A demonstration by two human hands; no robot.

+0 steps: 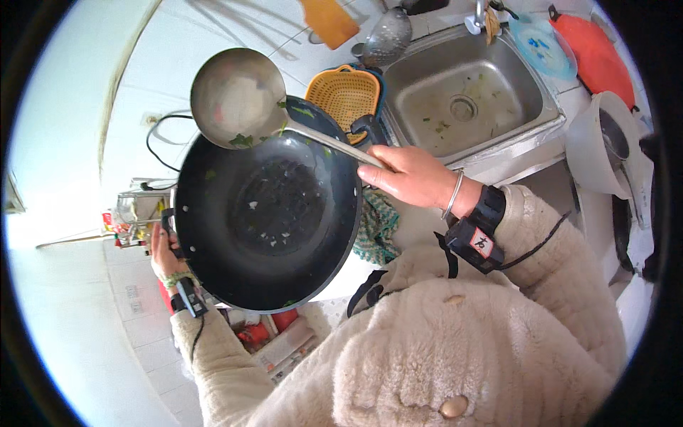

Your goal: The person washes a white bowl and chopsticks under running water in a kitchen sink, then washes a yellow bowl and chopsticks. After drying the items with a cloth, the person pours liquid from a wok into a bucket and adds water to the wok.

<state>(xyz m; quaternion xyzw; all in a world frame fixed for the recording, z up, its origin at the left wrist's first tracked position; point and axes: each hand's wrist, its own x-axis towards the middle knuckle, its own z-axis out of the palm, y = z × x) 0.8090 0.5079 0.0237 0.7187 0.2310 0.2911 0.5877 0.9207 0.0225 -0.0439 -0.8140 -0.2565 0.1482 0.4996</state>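
Note:
My left hand point(164, 252) grips a side handle of a large black wok point(277, 213) at the wok's left edge. Small white bits and a few green leaf scraps cling to its dark inside. In my right hand point(408, 173) is the handle of a large metal ladle point(235, 96). The ladle's bowl hangs above the wok's upper left rim, with green leaf bits on its edge. The wok's other handle point(368, 128) points towards the sink, just above my right hand, with no hand on it.
A wet steel sink point(443, 107) with green scraps lies at the upper right. A yellow basket point(341, 99) stands beside the wok. Near my right hand is a green striped cloth point(376, 227). A metal skimmer point(388, 37) and an orange spatula point(330, 21) are at the top.

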